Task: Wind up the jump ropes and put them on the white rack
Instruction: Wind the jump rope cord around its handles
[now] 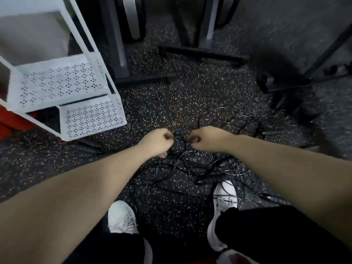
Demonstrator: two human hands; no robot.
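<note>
2 perforated shelves show on the white rack at left. Tangled jump ropes sprawl on the speckled floor. Above them, left hand and right hand each pinch a thin cord.

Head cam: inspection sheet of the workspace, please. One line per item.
Surface: black speckled rubber floor.
Job's things: tangled jump ropes on the floor; white rack, shelves in view hold no rope.
Clutter: nothing seen apart from the rope tangle.
Grippers: left hand and right hand each pinch a thin rope strand above the tangle.
Cables: nothing seen besides the ropes.
Surroundings: dark machine frames behind; white shoes below.
</note>
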